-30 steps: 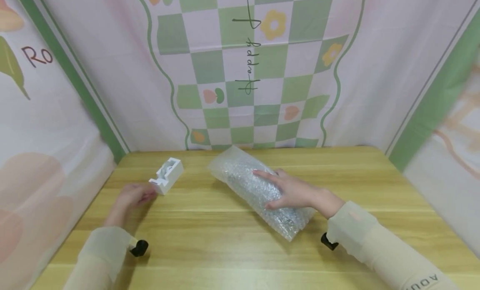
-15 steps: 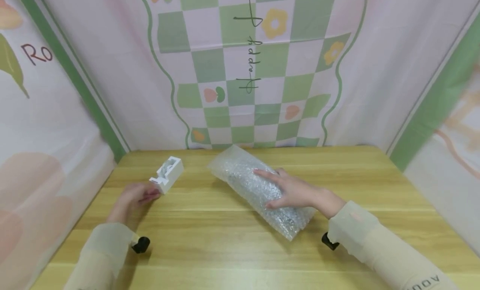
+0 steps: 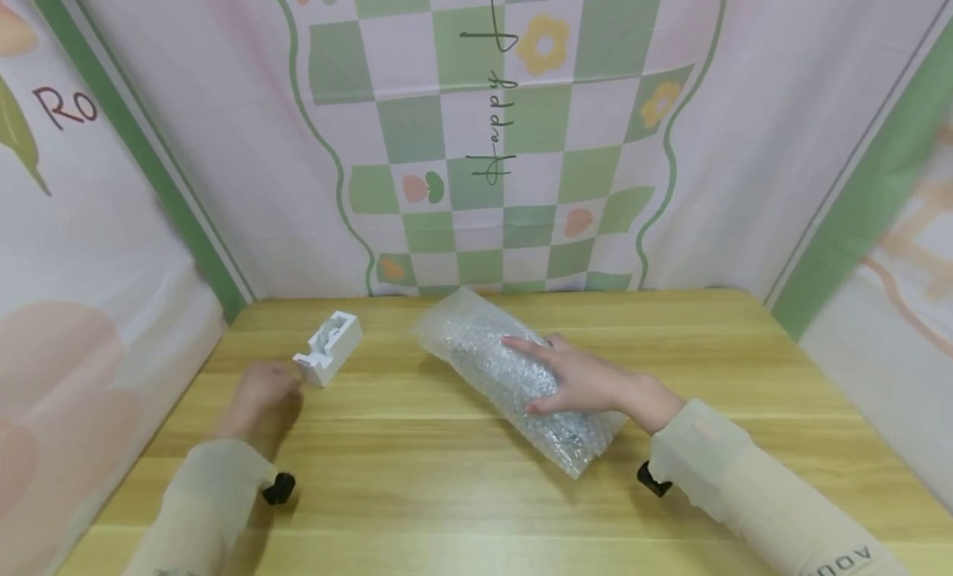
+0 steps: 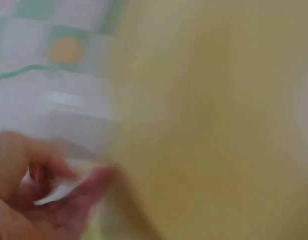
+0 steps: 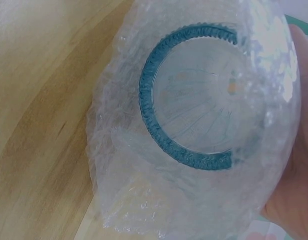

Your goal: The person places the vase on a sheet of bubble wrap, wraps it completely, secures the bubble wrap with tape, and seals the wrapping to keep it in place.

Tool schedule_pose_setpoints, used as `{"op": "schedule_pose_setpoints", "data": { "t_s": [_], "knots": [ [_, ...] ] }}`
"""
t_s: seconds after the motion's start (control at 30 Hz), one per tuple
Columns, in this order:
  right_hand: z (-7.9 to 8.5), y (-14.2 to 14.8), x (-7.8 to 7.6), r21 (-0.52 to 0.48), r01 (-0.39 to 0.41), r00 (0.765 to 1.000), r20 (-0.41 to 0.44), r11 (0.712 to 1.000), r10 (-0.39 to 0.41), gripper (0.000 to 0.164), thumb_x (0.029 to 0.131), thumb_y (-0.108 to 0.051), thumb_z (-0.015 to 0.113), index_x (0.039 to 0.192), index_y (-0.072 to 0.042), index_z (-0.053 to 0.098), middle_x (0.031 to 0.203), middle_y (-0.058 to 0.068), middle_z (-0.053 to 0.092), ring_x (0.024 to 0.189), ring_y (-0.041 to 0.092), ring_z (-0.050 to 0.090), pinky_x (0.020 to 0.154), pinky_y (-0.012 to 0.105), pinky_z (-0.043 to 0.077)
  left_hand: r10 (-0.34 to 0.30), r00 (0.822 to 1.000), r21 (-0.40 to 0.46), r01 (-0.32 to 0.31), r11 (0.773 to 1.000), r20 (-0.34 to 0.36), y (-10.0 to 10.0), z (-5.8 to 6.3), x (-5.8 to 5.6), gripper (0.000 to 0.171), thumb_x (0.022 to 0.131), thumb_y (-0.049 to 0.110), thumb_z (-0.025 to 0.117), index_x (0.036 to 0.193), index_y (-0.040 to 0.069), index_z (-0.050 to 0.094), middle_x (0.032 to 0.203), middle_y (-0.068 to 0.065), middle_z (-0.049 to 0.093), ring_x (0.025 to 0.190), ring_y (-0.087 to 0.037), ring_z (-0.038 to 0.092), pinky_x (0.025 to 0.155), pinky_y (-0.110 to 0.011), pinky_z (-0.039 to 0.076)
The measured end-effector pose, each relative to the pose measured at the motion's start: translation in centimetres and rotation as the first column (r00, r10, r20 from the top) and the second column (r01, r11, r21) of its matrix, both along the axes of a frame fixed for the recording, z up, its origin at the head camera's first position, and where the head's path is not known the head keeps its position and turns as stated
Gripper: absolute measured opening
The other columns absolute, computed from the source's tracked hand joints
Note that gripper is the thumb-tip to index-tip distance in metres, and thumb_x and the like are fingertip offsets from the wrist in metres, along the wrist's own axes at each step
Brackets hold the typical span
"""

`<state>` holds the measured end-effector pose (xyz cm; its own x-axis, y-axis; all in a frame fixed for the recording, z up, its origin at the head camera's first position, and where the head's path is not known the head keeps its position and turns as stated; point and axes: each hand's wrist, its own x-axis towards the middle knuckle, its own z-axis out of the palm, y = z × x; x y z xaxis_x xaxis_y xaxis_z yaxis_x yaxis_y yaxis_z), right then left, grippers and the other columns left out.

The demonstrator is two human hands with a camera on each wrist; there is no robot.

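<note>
A small white tape dispenser (image 3: 331,351) with a roll in it stands at the table's left. My left hand (image 3: 262,394) is just in front of its near end, fingers bent. The left wrist view blurs those fingers (image 4: 89,192), and I cannot tell whether they pinch any tape. Mid-table lies a bubble-wrapped package (image 3: 487,361), set diagonally. My right hand (image 3: 584,377) rests on its near half, index finger and thumb spread wide and fairly straight. Through the bubble wrap (image 5: 119,165), the right wrist view shows a round clear glass vessel with a teal ribbed ring (image 5: 148,100).
The wooden table (image 3: 417,510) runs back to a hanging cloth (image 3: 476,121) with green checks and flowers. Pale printed cloth (image 3: 97,253) also hangs on the left and right. A black wrist camera (image 3: 279,488) sits under the left sleeve, another (image 3: 653,478) under the right.
The left hand has drawn back a little from the dispenser's near end, its fingers now more bent. The dispenser, the package and the right hand have stayed in place.
</note>
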<state>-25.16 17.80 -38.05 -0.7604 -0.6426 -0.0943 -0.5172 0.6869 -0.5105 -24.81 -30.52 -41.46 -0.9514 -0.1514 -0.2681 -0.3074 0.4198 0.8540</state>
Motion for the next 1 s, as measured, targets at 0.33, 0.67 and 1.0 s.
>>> {"op": "schedule_pose_setpoints", "data": {
  "t_s": [0.33,0.67,1.0],
  "knots": [
    [0.2,0.0,0.1,-0.016,-0.006,1.000,0.019,1.000,0.006,0.099,0.088,-0.045,0.080,0.165,-0.035,0.018,0.152,0.034,0.028,0.110,0.035,0.061,0.088,0.053,0.055,-0.117,0.993,-0.186,0.117,0.975,0.012,-1.5,0.8,0.3,0.036,0.097,0.030,0.062,0.080,-0.001,0.071,0.078,-0.004,0.070,0.075,-0.017,0.060,0.067,-0.029,0.051],
    [0.2,0.0,-0.1,0.003,0.005,1.000,0.005,1.000,-0.005,0.099,0.087,-0.049,0.079,0.165,-0.037,0.018,0.154,0.032,0.028,0.112,0.036,0.061,0.090,0.055,0.055,-0.122,0.992,-0.122,0.126,0.984,0.041,0.0,2.8,0.7,0.043,0.101,0.039,0.059,0.101,-0.002,0.069,0.115,-0.019,0.067,0.105,-0.030,0.061,0.081,-0.040,0.051],
    [0.0,-0.1,-0.3,0.006,0.004,1.000,0.005,1.000,-0.004,0.100,0.087,-0.051,0.079,0.165,-0.037,0.018,0.153,0.032,0.029,0.112,0.038,0.061,0.088,0.055,0.056,-0.196,0.980,-0.159,0.197,0.967,0.021,1.9,3.8,0.7,0.056,0.103,0.039,0.057,0.124,-0.013,0.061,0.120,-0.023,0.065,0.115,-0.040,0.056,0.094,-0.052,0.047]
  ]
}}
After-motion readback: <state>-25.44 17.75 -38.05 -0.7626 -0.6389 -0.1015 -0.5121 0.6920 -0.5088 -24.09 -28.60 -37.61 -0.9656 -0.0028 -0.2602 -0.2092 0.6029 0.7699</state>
